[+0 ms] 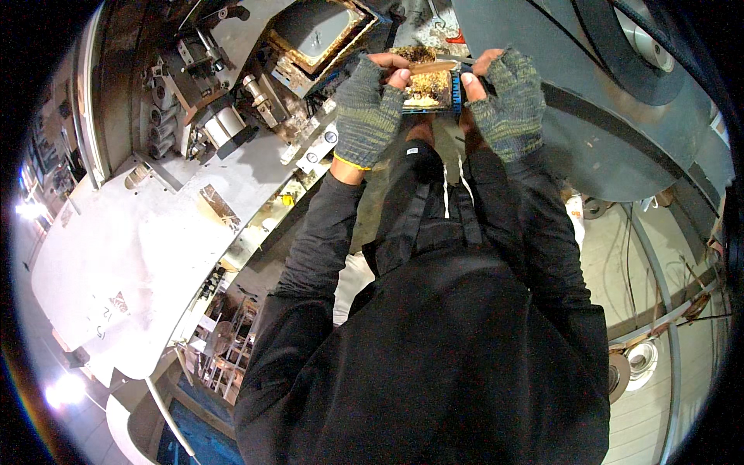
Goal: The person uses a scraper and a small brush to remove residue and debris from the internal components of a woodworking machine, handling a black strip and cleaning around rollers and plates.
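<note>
**Thin brown piece lies crosswise above the box**

The thin brown piece (434,68) is above a blue-edged box (456,91), its long axis running from left to right, with one end directed toward the right hand (505,102). The left hand (367,110) pinches its left end between thumb and finger. Whether the right hand grasps something, I cannot tell. Yellow-brown material (425,87) is in the box. Farther left, a rusty-rimmed tray (312,35) shows a grey inside.

I see the person's knit-gloved left hand (366,112) pinching with bare thumb (399,78) and fingers (387,61); right of those fingers, the similarly gloved right hand (506,105); behind, both black-sleeved forearms (322,225) reaching forward.
</note>
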Motion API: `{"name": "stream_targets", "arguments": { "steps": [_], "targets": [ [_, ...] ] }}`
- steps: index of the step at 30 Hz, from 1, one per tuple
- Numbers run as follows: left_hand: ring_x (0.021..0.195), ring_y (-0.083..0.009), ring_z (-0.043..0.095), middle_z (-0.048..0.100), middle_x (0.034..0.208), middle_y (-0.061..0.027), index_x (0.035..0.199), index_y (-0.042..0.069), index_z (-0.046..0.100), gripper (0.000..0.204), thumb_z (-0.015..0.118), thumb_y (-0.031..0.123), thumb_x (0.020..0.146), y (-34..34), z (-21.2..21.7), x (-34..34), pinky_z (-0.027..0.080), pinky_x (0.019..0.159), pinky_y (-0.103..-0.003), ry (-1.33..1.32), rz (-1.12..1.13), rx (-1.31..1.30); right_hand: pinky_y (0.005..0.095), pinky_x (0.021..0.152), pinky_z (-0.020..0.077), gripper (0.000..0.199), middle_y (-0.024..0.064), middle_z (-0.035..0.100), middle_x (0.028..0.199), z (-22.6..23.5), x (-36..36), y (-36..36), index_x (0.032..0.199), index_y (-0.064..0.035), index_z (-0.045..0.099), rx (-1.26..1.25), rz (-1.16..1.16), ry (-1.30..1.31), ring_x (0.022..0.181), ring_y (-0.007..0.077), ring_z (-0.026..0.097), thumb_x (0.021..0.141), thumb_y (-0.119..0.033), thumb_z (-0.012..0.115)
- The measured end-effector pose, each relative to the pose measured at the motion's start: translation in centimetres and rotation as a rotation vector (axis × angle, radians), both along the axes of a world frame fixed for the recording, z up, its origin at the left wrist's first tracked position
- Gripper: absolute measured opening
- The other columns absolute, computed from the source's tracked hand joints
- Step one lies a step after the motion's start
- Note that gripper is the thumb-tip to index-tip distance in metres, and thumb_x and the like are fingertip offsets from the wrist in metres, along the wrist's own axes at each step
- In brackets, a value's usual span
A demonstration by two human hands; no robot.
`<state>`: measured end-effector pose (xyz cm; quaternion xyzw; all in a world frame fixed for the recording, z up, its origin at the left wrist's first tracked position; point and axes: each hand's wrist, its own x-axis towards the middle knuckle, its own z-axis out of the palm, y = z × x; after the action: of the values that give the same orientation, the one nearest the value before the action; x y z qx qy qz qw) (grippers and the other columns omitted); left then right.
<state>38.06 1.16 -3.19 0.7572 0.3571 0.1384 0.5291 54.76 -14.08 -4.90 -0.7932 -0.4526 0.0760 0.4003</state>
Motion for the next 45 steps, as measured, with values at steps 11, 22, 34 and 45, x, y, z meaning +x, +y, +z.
{"name": "stream_targets", "arguments": {
  "steps": [11,22,34,45],
  "targets": [
    [0.081,-0.0314,0.071,0.073,0.096,-0.011,0.112,0.011,0.072,0.016,0.072,0.012,0.096,1.0,2.0,-0.2,0.056,0.073,-0.039,0.066,-0.129,0.485,0.0483,0.082,0.0494,0.019,0.0104,0.066,0.096,0.2,0.1,0.1,0.092,-0.008,0.069,-0.032,-0.004,0.007,0.092,0.0346,0.064,0.087,-0.024,0.077],
    [0.089,-0.0315,0.071,0.073,0.101,-0.009,0.14,0.019,0.065,0.062,0.082,0.025,0.08,0.9,1.4,-0.9,0.055,0.077,-0.042,0.1,-0.362,0.595,0.0436,0.089,0.0518,0.019,0.0098,0.07,0.103,0.2,0.4,0.0,0.097,-0.0071,0.071,-0.091,0.015,0.001,0.097,0.0311,0.067,0.09,-0.022,0.079],
    [0.092,-0.0221,0.07,0.071,0.112,-0.0007,0.14,0.027,0.069,0.057,0.07,0.014,0.085,4.9,0.4,-1.0,0.058,0.076,-0.036,0.013,-0.677,1.044,0.0425,0.086,0.0526,0.012,0.0108,0.072,0.099,0.1,0.2,0.5,0.092,-0.0054,0.072,0.054,0.04,0.043,0.094,0.03,0.068,0.088,-0.013,0.08],
    [0.097,-0.0257,0.07,0.071,0.118,-0.0022,0.139,0.028,0.071,0.054,0.073,0.02,0.086,6.4,0.8,0.1,0.058,0.079,-0.037,-0.079,-0.753,1.011,0.0412,0.087,0.0531,0.012,0.0104,0.073,0.102,-0.1,0.4,0.5,0.091,-0.0057,0.072,0.038,0.065,-0.052,0.094,0.0292,0.069,0.086,-0.012,0.081]
  ]
}}
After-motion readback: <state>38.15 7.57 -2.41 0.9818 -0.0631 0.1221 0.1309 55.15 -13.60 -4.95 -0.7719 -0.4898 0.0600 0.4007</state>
